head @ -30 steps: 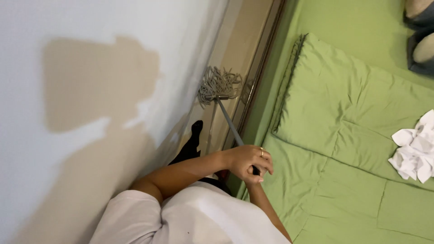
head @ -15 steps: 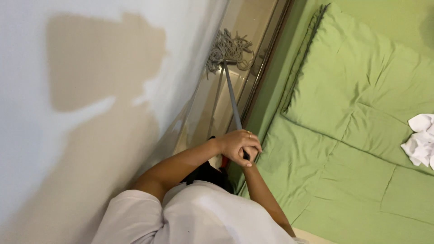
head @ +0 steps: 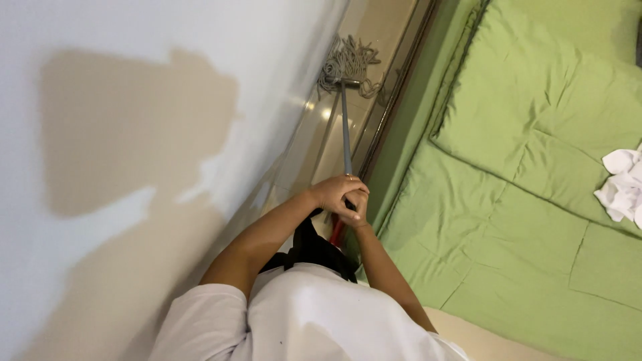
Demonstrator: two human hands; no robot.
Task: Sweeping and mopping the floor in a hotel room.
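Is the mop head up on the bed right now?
No, the mop head lies on the shiny floor between the wall and the green bed.

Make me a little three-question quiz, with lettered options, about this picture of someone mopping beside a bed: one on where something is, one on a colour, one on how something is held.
1. Where is the mop head?
A. On the floor strip between wall and bed
B. On top of the bed
C. Leaning against a door

2. What colour is the bedding?
A. Blue
B. Green
C. Red

3. How is the mop handle held?
A. By one hand only
B. It lies loose on the floor
C. By both hands close together

Answers:
1. A: the grey strings rest on the shiny floor between the white wall and the bed's edge.
2. B: sheet and quilt are green, with a white cloth lying on them.
3. C: the left hand and right hand wrap the handle together, both in a closed grip.
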